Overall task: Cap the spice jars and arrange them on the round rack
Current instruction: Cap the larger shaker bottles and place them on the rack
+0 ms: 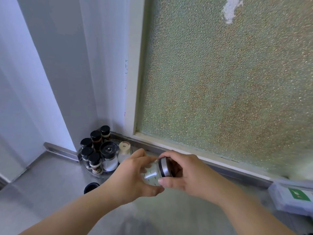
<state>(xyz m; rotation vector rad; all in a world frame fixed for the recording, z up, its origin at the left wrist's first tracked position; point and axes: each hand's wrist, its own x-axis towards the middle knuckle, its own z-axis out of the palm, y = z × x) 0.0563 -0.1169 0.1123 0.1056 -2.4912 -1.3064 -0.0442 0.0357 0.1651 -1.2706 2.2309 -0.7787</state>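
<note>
Steel bench [50, 180] under a frosted window [228, 78]; round rack [94, 173] in the corner, filled with capped jars. Just above the bench, clear glass jar [151, 173] tilted sideways, gripped by left hand [133, 177]. Right hand [183, 173] pinching its metal cap [164, 167]. Loose black cap [91, 187] nearby. Probably smooth, fragile, slippery; best held around the body.

Two bare forearms, left hand [131, 175], right hand [184, 173], short unpainted nails
</note>
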